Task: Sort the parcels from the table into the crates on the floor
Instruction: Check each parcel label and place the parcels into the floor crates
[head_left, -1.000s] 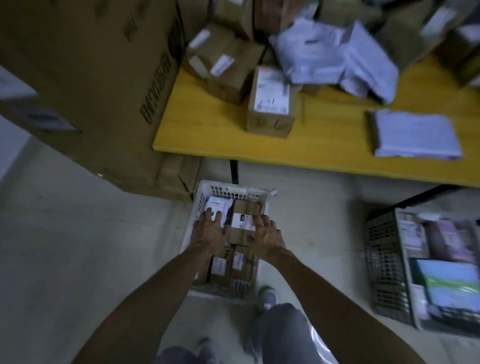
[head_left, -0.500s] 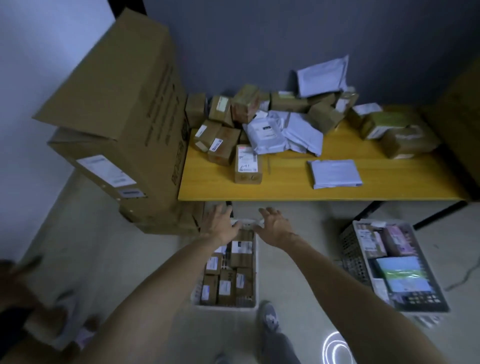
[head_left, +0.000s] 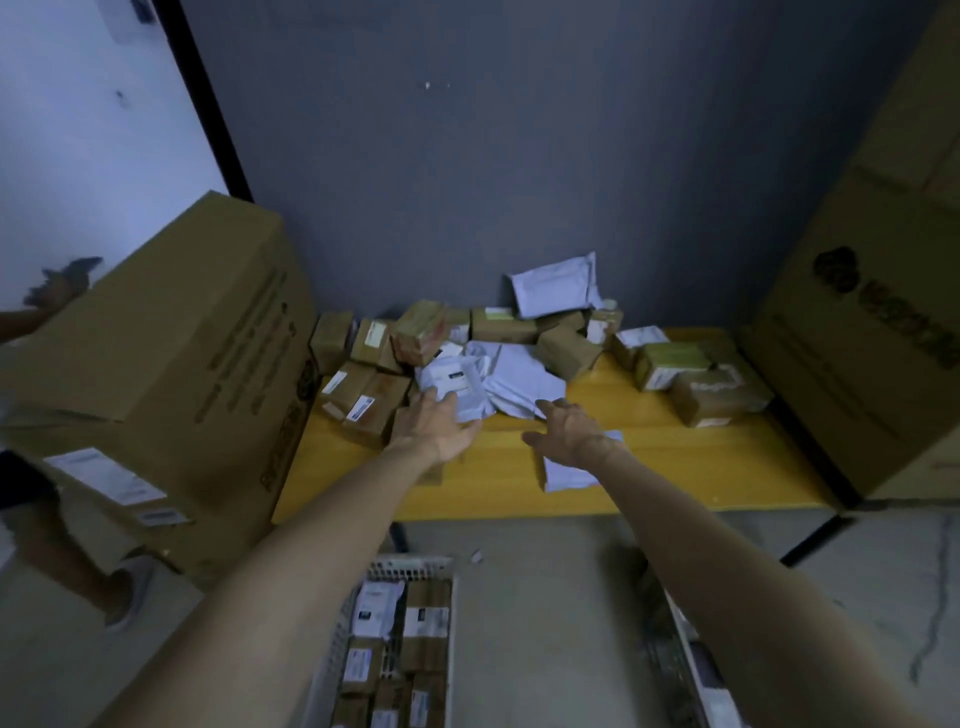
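Observation:
A yellow table (head_left: 675, 467) carries a heap of brown cardboard parcels (head_left: 363, 397) and white mailer bags (head_left: 519, 382). My left hand (head_left: 436, 426) reaches over the table's front, fingers relaxed, its tips at a white bag with a dark label (head_left: 457, 384). It covers most of a small brown box (head_left: 402, 421). My right hand (head_left: 569, 428) hovers open above a flat white mailer (head_left: 569, 475). Neither hand holds anything. On the floor below stands a white crate (head_left: 410, 566) filled with small labelled boxes.
Large cardboard cartons stand at the left (head_left: 171, 374) and right (head_left: 878, 338) of the table. A second crate's edge (head_left: 685, 654) shows at the lower right. Another person's leg and shoe (head_left: 124, 592) are at the far left.
Both hands rose from the floor crate up to the table, empty. My view tilted upward from the crate to the parcel heap and wall.

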